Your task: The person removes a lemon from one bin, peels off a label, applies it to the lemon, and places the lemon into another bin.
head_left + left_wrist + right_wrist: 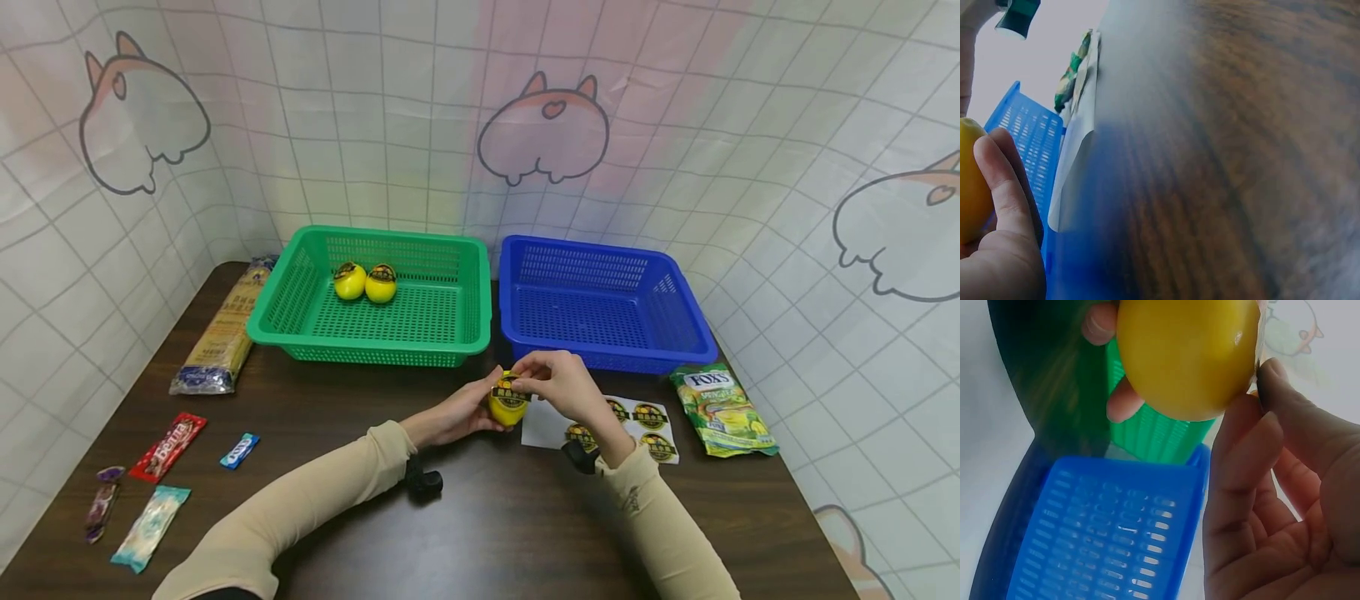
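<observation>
Head view gives us the whole layout, which the wrist cameras lack: we hold a yellow lemon just above the dark table, in front of the gap between the green basket and the blue basket. Our left hand cups the lemon from the left, fingers curled round it, while our right hand pinches a round black-and-gold sticker against its top. Beside the right wrist lies a white sticker sheet bearing more such labels. Two lemons that already wear stickers sit at the back of the green basket. Only the right wrist view shows the lemon's bare underside: smooth, glossy, evenly yellow, with a small highlight. The left wrist view shows just a sliver of the fruit behind one finger, with the table filling the rest of the frame. We see a plump oval standing roughly upright, long axis near vertical, stickered end toward the camera.
</observation>
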Demonstrator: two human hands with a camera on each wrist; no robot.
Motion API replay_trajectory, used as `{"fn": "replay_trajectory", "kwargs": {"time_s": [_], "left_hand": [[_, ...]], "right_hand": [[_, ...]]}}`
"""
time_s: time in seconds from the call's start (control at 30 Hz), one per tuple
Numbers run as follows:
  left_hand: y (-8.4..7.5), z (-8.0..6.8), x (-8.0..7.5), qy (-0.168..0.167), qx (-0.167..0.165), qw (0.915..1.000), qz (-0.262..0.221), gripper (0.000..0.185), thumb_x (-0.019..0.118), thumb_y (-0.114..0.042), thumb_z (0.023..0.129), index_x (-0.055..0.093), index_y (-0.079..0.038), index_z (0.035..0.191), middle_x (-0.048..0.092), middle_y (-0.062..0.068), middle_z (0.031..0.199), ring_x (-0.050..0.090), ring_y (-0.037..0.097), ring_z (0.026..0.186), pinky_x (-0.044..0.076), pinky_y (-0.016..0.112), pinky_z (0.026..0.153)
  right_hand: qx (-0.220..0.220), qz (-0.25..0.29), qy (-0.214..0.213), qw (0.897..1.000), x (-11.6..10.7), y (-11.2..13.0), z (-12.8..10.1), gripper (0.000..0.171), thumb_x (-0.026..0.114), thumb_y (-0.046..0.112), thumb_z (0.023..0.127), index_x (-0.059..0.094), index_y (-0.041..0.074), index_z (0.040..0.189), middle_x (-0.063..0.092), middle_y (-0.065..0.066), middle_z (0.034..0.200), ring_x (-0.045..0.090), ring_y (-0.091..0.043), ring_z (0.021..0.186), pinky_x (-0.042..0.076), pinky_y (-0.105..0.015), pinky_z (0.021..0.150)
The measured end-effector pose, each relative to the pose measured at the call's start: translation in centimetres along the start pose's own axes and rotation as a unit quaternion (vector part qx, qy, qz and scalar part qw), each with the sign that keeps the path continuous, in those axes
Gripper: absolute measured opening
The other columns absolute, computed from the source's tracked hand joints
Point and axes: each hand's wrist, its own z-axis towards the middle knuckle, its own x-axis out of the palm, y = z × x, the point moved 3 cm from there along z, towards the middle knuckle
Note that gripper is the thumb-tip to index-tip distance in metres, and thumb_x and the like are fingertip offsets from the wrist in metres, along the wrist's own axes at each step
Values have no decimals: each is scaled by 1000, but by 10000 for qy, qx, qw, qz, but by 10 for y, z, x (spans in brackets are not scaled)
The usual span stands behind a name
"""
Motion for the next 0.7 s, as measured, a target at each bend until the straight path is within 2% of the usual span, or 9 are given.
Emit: {"fn": "replay_trajectory", "kwargs": {"time_s": [0.2, 0.37, 0.5, 0.6, 0.7], "left_hand": [[2, -2, 0, 178, 0, 9998, -50, 76, 23, -65, 102, 40, -2, 141, 59, 7, 111, 66, 17, 89, 56, 22, 76], [1, -3, -2, 460, 198, 9984, 251, 58, 33, -45, 107, 32, -4, 148, 56, 10, 120, 64, 14, 92, 57, 22, 78], [1, -4, -5, 590, 323, 9969, 409, 56, 40, -36, 107, 28, -5, 152, 54, 16, 129, 64, 13, 96, 57, 22, 81], [1, -6, -5, 616, 383, 9960, 524, 58, 41, -40, 107, 29, -5, 152, 52, 17, 132, 63, 14, 99, 57, 22, 83], [-1, -7, -4, 672, 484, 9946, 628, 58, 41, -41, 107, 30, -5, 151, 52, 19, 133, 63, 14, 103, 57, 24, 86]], "right_hand": [[-113, -392, -41, 9992, 2, 1, 0, 17, 78, 22, 86, 75, 12, 100, 74, -4, 85, 65, -10, 73, 55, -23, 64], [-11, -420, -94, 9991, 3, -2, -1, 22, 80, 22, 85, 75, 12, 104, 74, -3, 89, 67, -10, 77, 56, -22, 66], [101, -265, -45, 9996, 5, -7, -2, 24, 79, 26, 85, 74, 14, 106, 74, -4, 92, 67, -12, 79, 55, -24, 67], [113, -140, 159, 9997, 6, -11, -5, 29, 76, 31, 88, 72, 15, 113, 73, -7, 102, 68, -15, 86, 55, -27, 71], [73, 80, 539, 9985, 8, -17, -8, 40, 70, 34, 93, 65, 13, 127, 69, -12, 120, 69, -22, 98, 58, -33, 80]]}}
